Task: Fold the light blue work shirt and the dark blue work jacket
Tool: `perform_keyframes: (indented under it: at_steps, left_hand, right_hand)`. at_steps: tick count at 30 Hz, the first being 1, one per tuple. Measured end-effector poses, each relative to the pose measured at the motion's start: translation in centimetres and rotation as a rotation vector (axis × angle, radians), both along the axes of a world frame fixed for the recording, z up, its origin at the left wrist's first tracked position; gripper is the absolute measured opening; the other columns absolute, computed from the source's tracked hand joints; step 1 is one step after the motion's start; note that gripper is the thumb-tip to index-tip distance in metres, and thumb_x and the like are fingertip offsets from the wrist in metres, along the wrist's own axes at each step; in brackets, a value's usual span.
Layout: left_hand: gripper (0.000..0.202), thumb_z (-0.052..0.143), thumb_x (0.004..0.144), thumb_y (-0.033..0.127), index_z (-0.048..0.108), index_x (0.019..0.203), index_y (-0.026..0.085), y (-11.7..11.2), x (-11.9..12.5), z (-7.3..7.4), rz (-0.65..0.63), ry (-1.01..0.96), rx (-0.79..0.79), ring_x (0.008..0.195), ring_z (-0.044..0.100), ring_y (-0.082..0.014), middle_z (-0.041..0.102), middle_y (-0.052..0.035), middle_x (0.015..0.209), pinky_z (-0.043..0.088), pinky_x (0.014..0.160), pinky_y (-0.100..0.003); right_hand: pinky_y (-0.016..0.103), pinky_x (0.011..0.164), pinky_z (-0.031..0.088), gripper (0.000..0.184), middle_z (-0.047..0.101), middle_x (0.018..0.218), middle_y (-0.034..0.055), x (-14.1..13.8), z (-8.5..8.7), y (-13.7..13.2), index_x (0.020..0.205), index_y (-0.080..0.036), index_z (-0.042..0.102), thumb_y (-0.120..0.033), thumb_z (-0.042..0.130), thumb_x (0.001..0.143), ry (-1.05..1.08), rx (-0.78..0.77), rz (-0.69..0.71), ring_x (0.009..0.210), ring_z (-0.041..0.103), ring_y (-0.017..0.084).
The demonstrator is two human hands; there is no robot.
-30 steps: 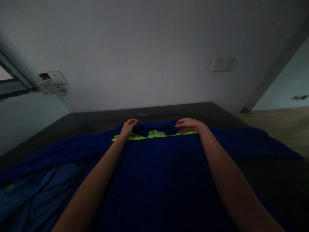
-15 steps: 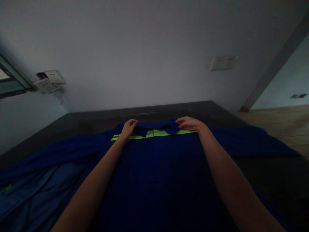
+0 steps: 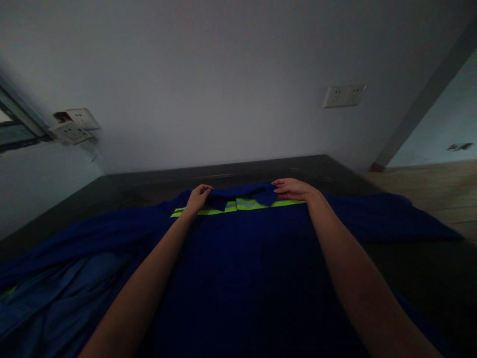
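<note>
A dark blue work jacket [image 3: 238,258] lies spread on a dark tabletop, its sleeves stretched out to both sides. Across its chest runs a yellow-green and silver reflective strip [image 3: 253,204]. At the far end is the collar [image 3: 242,191]. My left hand [image 3: 198,197] pinches the collar's left side between thumb and fingers. On the opposite side, my right hand [image 3: 291,188] has thumb and fingers closed at the collar's right tip. Both forearms reach over the jacket, hiding parts of it.
Crumpled lighter blue cloth [image 3: 67,293] lies at the lower left, by the left sleeve. The dark table [image 3: 309,166] stands against a pale wall. Wall sockets [image 3: 345,96] sit at the right, and more sockets [image 3: 72,130] at the left. Wooden flooring [image 3: 439,189] shows at the right.
My right hand has shifted very slightly at the collar, and the collar's right tip now lies flatter and more pointed. My left hand stays in the same place.
</note>
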State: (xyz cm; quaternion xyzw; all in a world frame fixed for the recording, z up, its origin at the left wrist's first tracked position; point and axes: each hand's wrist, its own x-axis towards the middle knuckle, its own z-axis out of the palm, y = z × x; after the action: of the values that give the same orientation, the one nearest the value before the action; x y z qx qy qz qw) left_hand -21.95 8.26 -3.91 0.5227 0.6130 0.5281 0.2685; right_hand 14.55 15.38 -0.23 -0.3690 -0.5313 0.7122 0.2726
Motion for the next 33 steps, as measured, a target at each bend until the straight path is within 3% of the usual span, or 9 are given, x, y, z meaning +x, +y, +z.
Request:
perform_keyframes:
  at_steps: [8, 13, 22, 25, 28, 33]
  left_hand:
    - [0.019, 0.057, 0.073, 0.029, 0.067, 0.084, 0.017, -0.2, 0.1, 0.2, -0.002, 0.108, 0.022, 0.067, 0.056, -0.0158, 0.063, -0.0016, 0.07, 0.041, 0.066, -0.026]
    - [0.019, 0.057, 0.073, 0.028, 0.067, 0.084, 0.017, -0.3, 0.3, 0.3, 0.001, 0.074, 0.032, 0.072, 0.057, -0.0163, 0.064, -0.0019, 0.074, 0.042, 0.07, -0.027]
    - [0.023, 0.061, 0.071, 0.034, 0.065, 0.085, 0.017, -0.4, 0.1, 0.4, -0.007, -0.042, -0.021, 0.072, 0.057, -0.0165, 0.063, -0.0021, 0.075, 0.043, 0.071, -0.027]
    - [0.034, 0.066, 0.068, 0.039, 0.064, 0.095, 0.019, -0.7, 0.4, 0.9, -0.042, 0.083, -0.02, 0.072, 0.056, -0.0178, 0.062, -0.0021, 0.078, 0.044, 0.07, -0.029]
    - [0.04, 0.07, 0.065, 0.029, 0.062, 0.103, 0.022, -1.3, 1.0, 1.4, -0.091, 0.354, 0.085, 0.086, 0.055, -0.021, 0.061, -0.0028, 0.091, 0.043, 0.081, -0.033]
    - [0.03, 0.061, 0.071, 0.016, 0.066, 0.099, 0.022, -1.9, 1.5, 1.4, 0.008, 0.629, 0.185, 0.095, 0.053, -0.0232, 0.055, -0.0055, 0.095, 0.042, 0.089, -0.036]
  right_hand:
    - [0.032, 0.075, 0.053, 0.015, 0.067, 0.081, 0.0038, 0.2, -1.2, 0.2, 0.093, -0.016, 0.059, -0.006, 0.056, 0.082, 0.149, -0.081, -0.104, 0.074, 0.065, 0.014]
    - [0.028, 0.07, 0.052, 0.011, 0.068, 0.081, 0.0048, -0.1, -1.6, 0.4, 0.093, -0.016, 0.061, -0.013, 0.054, 0.086, 0.079, -0.119, -0.115, 0.067, 0.063, 0.012]
    - [0.024, 0.064, 0.05, 0.014, 0.065, 0.076, 0.0011, -1.1, -1.1, 0.3, 0.091, -0.018, 0.06, -0.008, 0.053, 0.084, -0.009, -0.083, -0.081, 0.062, 0.058, 0.01]
    - [0.027, 0.068, 0.05, 0.017, 0.065, 0.077, 0.0014, -1.2, -0.8, 0.3, 0.093, -0.019, 0.059, -0.007, 0.053, 0.083, 0.0, -0.063, -0.078, 0.064, 0.059, 0.011]
    - [0.027, 0.072, 0.05, 0.022, 0.064, 0.08, 0.0007, -1.5, -0.6, 0.3, 0.096, -0.02, 0.058, -0.004, 0.052, 0.081, 0.064, -0.036, -0.129, 0.065, 0.059, 0.01]
    - [0.026, 0.07, 0.05, 0.039, 0.063, 0.082, -0.0017, -2.3, -0.6, -0.2, 0.105, -0.023, 0.055, 0.001, 0.052, 0.075, 0.183, -0.003, -0.143, 0.067, 0.059, 0.01]
